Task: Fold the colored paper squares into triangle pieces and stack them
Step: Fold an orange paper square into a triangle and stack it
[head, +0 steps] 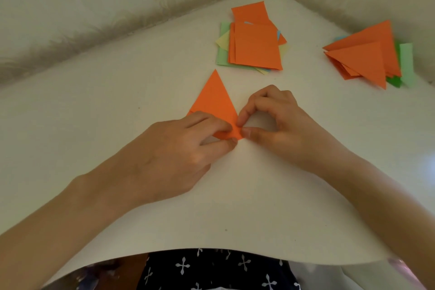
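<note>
An orange paper folded into a triangle (215, 99) lies flat at the middle of the white table (117, 106), its tip pointing away from me. My left hand (183, 148) covers its near edge, fingers and thumb pinching the near right corner. My right hand (280, 122) pinches that same corner from the right with thumb and forefinger. A pile of unfolded paper squares (255, 45), orange on top with green, yellow and blue beneath, lies behind. A stack of folded triangles (367, 56), mostly orange with green below, sits at the far right.
Cream fabric walls (94, 7) close the table in behind and to the right, meeting at a corner. The table's near edge curves above my lap, where dark cloth with white crosses (211, 271) shows.
</note>
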